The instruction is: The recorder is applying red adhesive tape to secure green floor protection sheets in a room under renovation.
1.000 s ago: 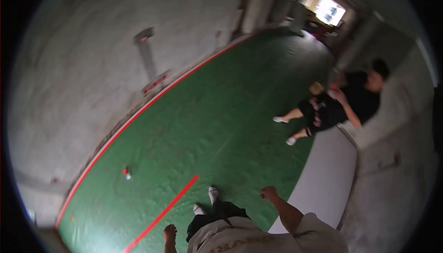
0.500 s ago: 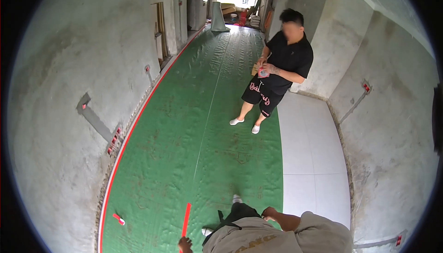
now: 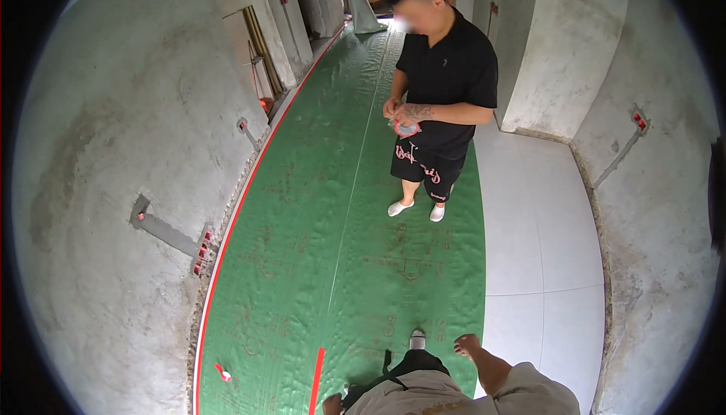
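Observation:
My right hand [image 3: 467,345] hangs beside my body above the green floor sheet [image 3: 295,286], fingers loosely bent and holding nothing I can see. Low in the picture, my left hand [image 3: 333,404] is partly cut off by the lower edge, close to the right side of a red tape strip [image 3: 318,381]; its fingers are not clear. That strip lies over the pale seam of the sheet. A small red and white object [image 3: 222,372] lies on the sheet to the left; its kind cannot be made out.
A person in black [image 3: 446,82] stands ahead, both hands at a roll of red tape [image 3: 407,127]. Red tape [image 3: 234,222] edges the sheet along the left wall [image 3: 113,188]. Pale tiles [image 3: 522,248] lie on the right. A rolled sheet [image 3: 363,10] stands far back.
My left hand was over the red strip and is now to its right. My right hand has swung forward and right. The other person appears larger and nearer, hands still at the tape roll.

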`<state>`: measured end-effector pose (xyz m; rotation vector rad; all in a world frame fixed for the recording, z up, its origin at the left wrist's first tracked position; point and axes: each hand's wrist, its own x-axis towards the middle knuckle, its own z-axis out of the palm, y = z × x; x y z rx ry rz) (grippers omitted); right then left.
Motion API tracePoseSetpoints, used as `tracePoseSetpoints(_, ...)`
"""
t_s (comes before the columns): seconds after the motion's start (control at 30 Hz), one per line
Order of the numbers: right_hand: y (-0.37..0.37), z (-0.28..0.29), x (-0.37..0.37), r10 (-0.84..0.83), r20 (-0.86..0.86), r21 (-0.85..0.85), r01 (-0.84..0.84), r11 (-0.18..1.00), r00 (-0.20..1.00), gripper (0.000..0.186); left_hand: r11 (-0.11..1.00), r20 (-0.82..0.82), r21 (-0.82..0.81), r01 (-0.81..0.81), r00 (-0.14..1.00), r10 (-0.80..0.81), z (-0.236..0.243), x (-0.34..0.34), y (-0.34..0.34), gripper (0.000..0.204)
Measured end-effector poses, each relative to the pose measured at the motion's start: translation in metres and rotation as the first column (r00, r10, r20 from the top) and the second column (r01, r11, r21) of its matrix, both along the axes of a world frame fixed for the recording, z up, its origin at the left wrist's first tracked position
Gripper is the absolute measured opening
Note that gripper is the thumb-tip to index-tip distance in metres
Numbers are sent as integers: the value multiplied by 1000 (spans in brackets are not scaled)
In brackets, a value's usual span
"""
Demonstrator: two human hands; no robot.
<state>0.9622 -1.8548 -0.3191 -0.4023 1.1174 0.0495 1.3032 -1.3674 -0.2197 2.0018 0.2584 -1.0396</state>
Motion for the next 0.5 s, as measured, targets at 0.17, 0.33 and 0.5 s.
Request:
tracePoseSetpoints(0.17,-89,8,15,-34,-106,-91,25,996,994,29,988,307,68,138,939,-153,14,17,-88,42)
tracePoseSetpoints(0.33,-124,83,81,-61,-204,-507,-53,860,977,10,994,348,52,92,931,-105,16,19,-108,42)
tracePoseSetpoints(0.5,-132,96,81,124,-271,-589,-267,763,954,19,984,-19,4,-179,984,180,3,22,-139,32)
